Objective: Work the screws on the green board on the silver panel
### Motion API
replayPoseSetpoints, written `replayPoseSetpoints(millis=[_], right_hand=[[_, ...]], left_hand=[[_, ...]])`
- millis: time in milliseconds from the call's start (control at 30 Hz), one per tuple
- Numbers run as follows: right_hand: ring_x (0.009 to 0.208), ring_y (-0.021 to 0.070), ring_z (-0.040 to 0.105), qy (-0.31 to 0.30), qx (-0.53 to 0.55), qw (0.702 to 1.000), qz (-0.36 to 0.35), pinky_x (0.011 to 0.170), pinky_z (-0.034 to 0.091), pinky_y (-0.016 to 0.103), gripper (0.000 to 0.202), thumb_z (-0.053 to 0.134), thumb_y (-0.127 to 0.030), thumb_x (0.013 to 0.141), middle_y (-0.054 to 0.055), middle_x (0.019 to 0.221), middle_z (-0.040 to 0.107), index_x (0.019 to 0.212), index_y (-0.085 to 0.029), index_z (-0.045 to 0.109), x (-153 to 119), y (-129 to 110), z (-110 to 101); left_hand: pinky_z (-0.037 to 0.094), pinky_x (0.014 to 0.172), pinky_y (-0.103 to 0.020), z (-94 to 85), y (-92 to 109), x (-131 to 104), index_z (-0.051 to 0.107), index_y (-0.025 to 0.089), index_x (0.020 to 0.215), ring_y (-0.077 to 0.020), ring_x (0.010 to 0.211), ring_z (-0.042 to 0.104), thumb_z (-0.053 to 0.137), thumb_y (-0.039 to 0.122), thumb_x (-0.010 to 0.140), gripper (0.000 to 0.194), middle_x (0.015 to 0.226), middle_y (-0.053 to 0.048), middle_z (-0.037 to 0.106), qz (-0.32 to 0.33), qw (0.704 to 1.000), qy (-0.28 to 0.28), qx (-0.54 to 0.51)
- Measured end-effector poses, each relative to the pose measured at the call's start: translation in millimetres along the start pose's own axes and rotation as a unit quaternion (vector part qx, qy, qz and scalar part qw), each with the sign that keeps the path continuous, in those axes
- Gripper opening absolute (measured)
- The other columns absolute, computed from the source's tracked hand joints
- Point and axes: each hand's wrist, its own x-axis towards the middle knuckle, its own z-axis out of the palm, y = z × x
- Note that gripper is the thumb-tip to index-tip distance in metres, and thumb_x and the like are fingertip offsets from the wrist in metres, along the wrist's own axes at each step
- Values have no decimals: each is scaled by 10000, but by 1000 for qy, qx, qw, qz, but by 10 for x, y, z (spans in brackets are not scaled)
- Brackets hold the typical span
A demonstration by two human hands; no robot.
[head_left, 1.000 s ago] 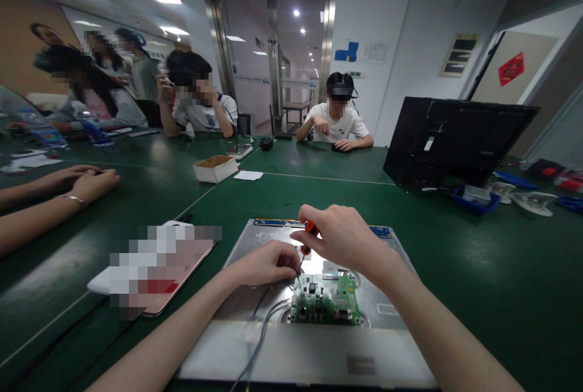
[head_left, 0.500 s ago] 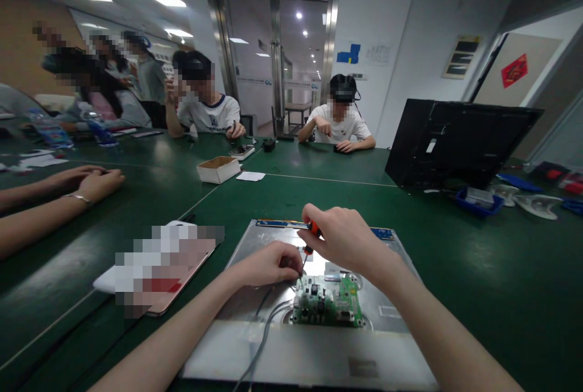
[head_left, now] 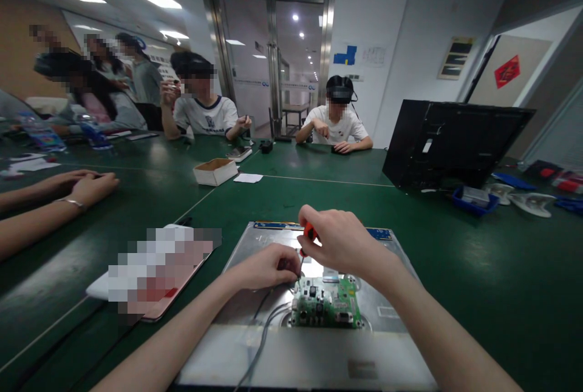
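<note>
A screwdriver [head_left: 310, 232] with an orange-red and black handle is gripped in my right hand [head_left: 339, 235], its shaft slanting down to the upper left corner of a green circuit board [head_left: 327, 302]. Beside the tip, the fingers of my left hand [head_left: 279, 266] are curled together at that corner; what they pinch, if anything, is hidden. The board lies on the metal back of a flat display panel [head_left: 387, 352]. Grey cables [head_left: 263, 338] run from the board's left side toward me. Along the panel's far edge is a narrow blue strip board [head_left: 280, 226].
Left of the panel lies a pink phone [head_left: 182, 283] beside a blurred white item. A white box [head_left: 215, 172] and paper [head_left: 248, 178] are farther off. A black monitor [head_left: 455, 143] stands right, near a blue tray [head_left: 475, 201]. Another person's forearms [head_left: 54, 204] rest at left; others sit across.
The view has shifted slightly. Both my hands stay at the board's corner, with the screwdriver turned a little in my right hand. Across the table, a seated person has raised a hand.
</note>
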Motion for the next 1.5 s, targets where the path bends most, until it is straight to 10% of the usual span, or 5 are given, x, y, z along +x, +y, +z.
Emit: replayPoseSetpoints(millis=[1500], right_hand=[[607, 153, 547, 20, -4, 999, 26, 502, 202, 259, 202, 535, -421, 884, 4, 729, 654, 922, -223, 526, -1, 27, 24]], left_hand=[[383, 598, -239, -8, 54, -23, 605, 164, 726, -136, 620, 506, 621, 194, 721, 35, 648, 36, 552, 15, 1000, 5, 9]])
